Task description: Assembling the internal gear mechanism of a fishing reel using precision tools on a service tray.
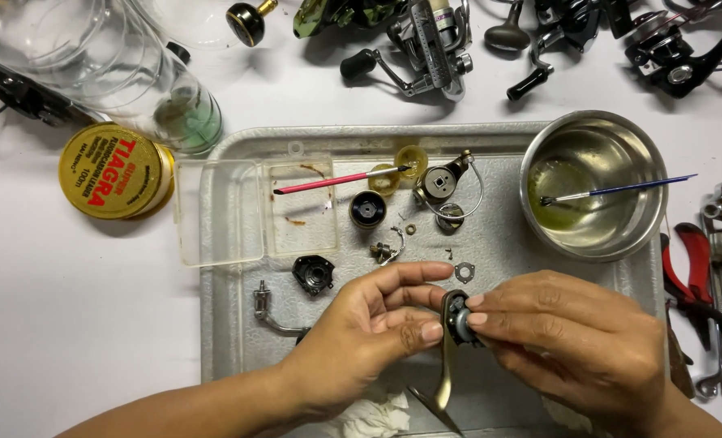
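Over the near part of a metal tray [223,341], my left hand [369,328] and my right hand [563,341] meet around a small fishing reel body [456,315]. Both hands pinch it with fingertips. A bronze-coloured stem [444,377] hangs down from the reel body between my hands. On the tray lie a black round housing [313,273], a black spool part [368,209], a rotor with a wire bail [446,182], a metal crank [265,308] and several tiny screws and washers [464,272]. A pink-handled brush [336,180] rests across an open clear plastic box [255,211].
A steel bowl [594,134] with oily liquid holds a blue-handled brush [628,189]. A yellow round tin [116,171] and clear containers [93,65] stand at the left. Several reels [430,45] lie along the far edge. Pliers [693,268] and tools sit at the right. White tissue [373,418] lies near me.
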